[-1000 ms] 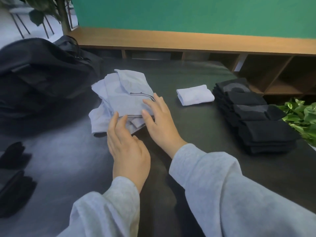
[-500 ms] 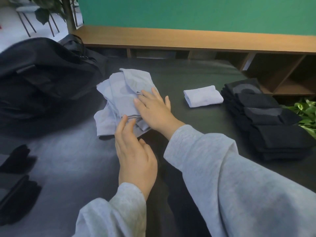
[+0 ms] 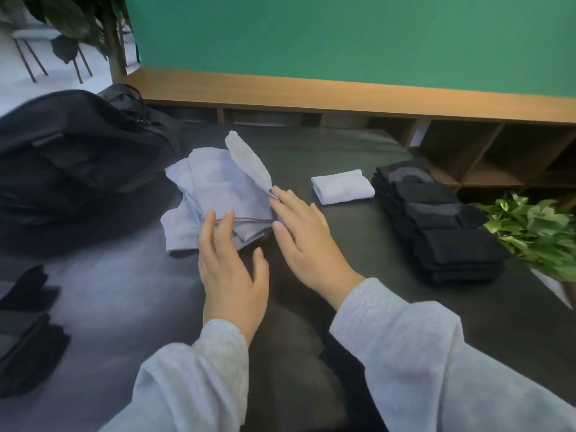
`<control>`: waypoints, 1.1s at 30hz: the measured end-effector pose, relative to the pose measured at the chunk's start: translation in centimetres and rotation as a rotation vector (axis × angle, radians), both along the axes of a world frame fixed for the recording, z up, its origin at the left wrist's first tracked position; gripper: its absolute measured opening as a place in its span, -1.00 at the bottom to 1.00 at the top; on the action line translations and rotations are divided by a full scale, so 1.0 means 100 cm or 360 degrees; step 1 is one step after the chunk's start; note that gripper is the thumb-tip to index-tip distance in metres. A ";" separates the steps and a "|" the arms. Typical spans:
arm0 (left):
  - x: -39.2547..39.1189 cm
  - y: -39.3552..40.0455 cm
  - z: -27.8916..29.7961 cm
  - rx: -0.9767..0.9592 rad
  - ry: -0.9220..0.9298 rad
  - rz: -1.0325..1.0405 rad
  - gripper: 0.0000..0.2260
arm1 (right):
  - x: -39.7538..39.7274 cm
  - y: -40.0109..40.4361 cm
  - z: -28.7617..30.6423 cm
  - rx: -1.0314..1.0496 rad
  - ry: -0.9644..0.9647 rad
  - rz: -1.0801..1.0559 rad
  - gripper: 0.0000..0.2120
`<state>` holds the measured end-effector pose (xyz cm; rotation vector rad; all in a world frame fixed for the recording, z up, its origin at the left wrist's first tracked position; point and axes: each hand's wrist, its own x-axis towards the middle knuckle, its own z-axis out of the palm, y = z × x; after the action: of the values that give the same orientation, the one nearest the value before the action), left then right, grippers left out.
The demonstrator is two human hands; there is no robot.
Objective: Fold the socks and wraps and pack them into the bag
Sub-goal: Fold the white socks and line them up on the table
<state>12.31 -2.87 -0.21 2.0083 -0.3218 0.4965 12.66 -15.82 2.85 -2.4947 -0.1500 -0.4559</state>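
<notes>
A loose pile of pale blue socks (image 3: 215,188) lies in the middle of the dark table (image 3: 124,291). One sock (image 3: 249,160) of the pile stands up on edge, tilted, its lower end against the fingertips of my right hand (image 3: 308,244), whose fingers look straight. My left hand (image 3: 232,269) rests with straight fingers on the pile's near edge. The black bag (image 3: 78,151) sits at the far left, just behind the pile. A folded white sock (image 3: 343,185) lies to the right, next to a stack of folded black socks (image 3: 436,219).
More black socks (image 3: 28,322) lie at the table's left edge. A green plant (image 3: 536,232) stands at the right edge. Behind the table runs a low wooden shelf (image 3: 343,98) under a green wall.
My right hand has slid from the top of the pile to its right edge, and one pale sock has risen up on edge. My left hand stays on the near edge.
</notes>
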 end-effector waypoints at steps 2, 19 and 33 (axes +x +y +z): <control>-0.002 0.001 0.004 0.0017 -0.0028 -0.0019 -0.35 | -0.020 -0.002 -0.001 -0.0048 0.0015 0.0021 -0.53; -0.039 0.026 -0.006 0.0523 -0.0145 -0.0407 -0.78 | -0.135 0.006 -0.029 -0.0306 -0.0068 0.0102 -0.60; -0.074 0.049 0.001 0.0032 0.0370 -0.0438 -0.83 | -0.137 0.000 -0.026 0.0176 0.0124 -0.0275 -0.70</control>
<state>4.91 2.00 -0.12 1.9778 -0.4511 0.0861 -1.03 -15.84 0.23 -2.4219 0.1197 -0.4245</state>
